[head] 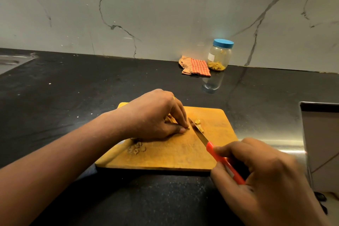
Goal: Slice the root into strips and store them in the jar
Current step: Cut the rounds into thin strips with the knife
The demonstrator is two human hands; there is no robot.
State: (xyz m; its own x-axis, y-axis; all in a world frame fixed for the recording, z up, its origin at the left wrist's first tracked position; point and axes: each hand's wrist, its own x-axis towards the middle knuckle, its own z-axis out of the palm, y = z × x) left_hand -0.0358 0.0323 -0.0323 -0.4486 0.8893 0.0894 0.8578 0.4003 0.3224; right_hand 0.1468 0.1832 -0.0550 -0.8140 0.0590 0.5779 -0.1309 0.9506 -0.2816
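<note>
R hand (266, 180) grips knife (200, 134), blade pointing 11 o'clock; L hand (156, 115) pinches root (187, 127) just beside blade, 9 o'clock side.

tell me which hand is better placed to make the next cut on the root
Right. The right hand grips the red-handled knife, its blade over the cutting board right beside the root. The left hand pins that root with its fingertips, so it suits steadying, not cutting.

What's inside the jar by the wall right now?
The jar holds a low heap of yellowish strips; above them it looks empty. Its blue lid is on, and a white label hides part.
</note>
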